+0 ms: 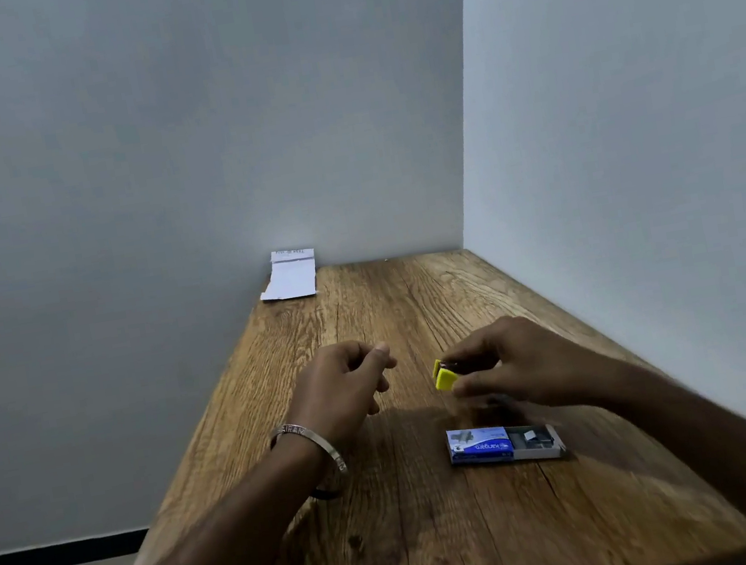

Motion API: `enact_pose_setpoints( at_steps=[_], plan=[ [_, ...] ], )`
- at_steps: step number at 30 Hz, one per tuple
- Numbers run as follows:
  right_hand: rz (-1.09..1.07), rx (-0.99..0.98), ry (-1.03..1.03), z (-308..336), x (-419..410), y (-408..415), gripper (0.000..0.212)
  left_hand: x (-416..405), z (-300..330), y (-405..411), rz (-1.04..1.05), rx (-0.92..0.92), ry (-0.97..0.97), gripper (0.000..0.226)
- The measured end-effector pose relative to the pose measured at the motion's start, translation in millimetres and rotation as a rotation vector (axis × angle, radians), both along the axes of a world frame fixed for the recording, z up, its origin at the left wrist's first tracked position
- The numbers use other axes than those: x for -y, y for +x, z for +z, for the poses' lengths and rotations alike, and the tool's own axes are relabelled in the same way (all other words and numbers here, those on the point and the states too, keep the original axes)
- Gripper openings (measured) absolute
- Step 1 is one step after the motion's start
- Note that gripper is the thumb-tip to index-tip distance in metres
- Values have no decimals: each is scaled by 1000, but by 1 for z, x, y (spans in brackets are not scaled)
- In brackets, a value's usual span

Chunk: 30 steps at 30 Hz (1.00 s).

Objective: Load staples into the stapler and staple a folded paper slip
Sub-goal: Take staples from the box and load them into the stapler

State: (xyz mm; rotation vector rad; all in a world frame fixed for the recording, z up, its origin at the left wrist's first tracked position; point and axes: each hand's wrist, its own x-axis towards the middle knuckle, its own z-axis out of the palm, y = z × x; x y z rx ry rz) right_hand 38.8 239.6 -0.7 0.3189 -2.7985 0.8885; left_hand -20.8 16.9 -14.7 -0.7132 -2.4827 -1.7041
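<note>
A small yellow stapler [444,374] is gripped in the right hand [516,364], fingers and thumb curled round it, and is held above a wooden table [403,546], probably lifted so that its staple channel can be reached. The left hand [345,382] is held just beside it, loosely curled with nothing in it, apparently ready to help open the stapler. A blue staple box [504,444] is seen lying on the table just below the right hand, its tray slid partly out so that staples are exposed for picking. A white paper slip [292,275] is propped at the far edge against the wall, well apart from the hands. A metal bangle [312,453] is worn on the left wrist.
</note>
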Motion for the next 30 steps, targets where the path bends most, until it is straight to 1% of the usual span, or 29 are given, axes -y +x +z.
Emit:
enact_pose_setpoints(
  at_steps=[4, 7, 13, 17, 20, 22, 24, 26, 27, 28, 30],
  plan=[
    [30, -56, 89, -11, 11, -3, 37, 1, 0, 0, 21, -25, -17, 26],
    [13, -95, 142, -15, 14, -5, 40, 2, 0, 0, 23, -35, -22, 25],
    [8, -105, 164, -19, 12, -6, 41, 1, -1, -1, 30, -64, -40, 25],
    [12, -85, 204, -19, 11, -7, 47, 1, -1, -1, 32, -77, -49, 26],
    [1, -75, 171, -13, 9, -3, 54, 1, -1, 0, 35, -81, -56, 26],
    [-51, -140, 72, -4, 7, 0, 43, 1, -1, 0, 47, -73, -35, 26],
    [-122, -224, -79, 4, 7, 4, 34, 1, -1, 0, 57, -50, -14, 28],
    [-163, -243, -231, 7, 7, 6, 23, 1, -2, 0, 56, -18, -14, 31],
    [-167, -229, -267, 6, 8, 7, 18, 0, -3, 2, 57, -12, -32, 32],
    [-162, -206, -269, 6, 11, 6, 16, 0, -4, 2, 68, -22, -64, 34],
    [-155, -164, -178, 6, 16, 0, 14, -1, -6, 2, 100, -71, -162, 39]
  ],
)
